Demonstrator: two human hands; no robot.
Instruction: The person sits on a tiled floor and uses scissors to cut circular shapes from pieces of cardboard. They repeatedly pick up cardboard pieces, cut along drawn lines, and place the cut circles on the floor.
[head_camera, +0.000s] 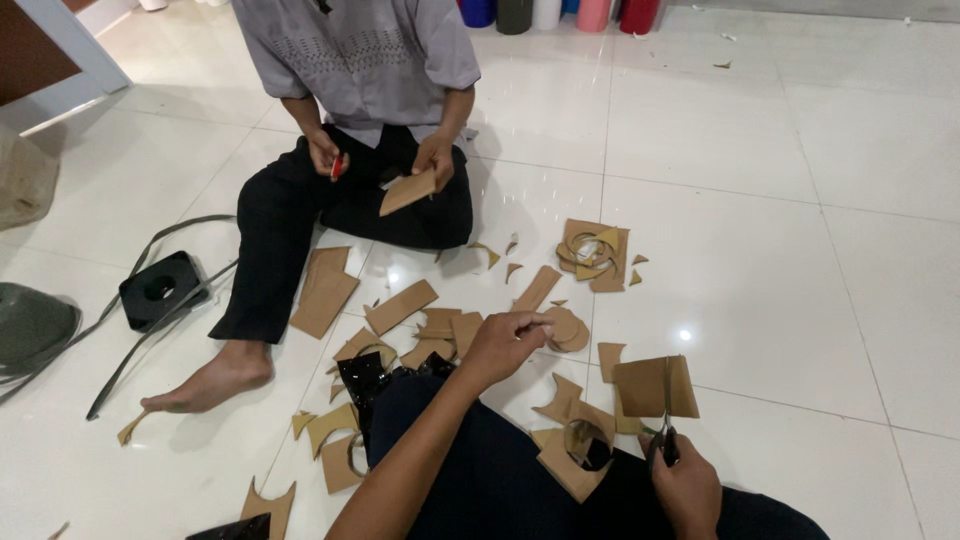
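My left hand (503, 343) reaches forward over the floor, fingers curled above a pile of brown cardboard pieces (440, 330), close to a stack of round cardboard discs (567, 328); whether it grips a piece I cannot tell. My right hand (685, 487) holds scissors (665, 430) whose blades are closed into a brown cardboard sheet (655, 387). My dark-trousered leg (480, 470) lies between both arms.
A person (360, 120) sits opposite on the white tiled floor, holding a cardboard piece (408, 191) and a red-handled tool (338, 166). Cardboard offcuts (592, 252) lie scattered around. A black square object (160, 289) with straps sits at left. Coloured rolls (560, 14) stand at the back.
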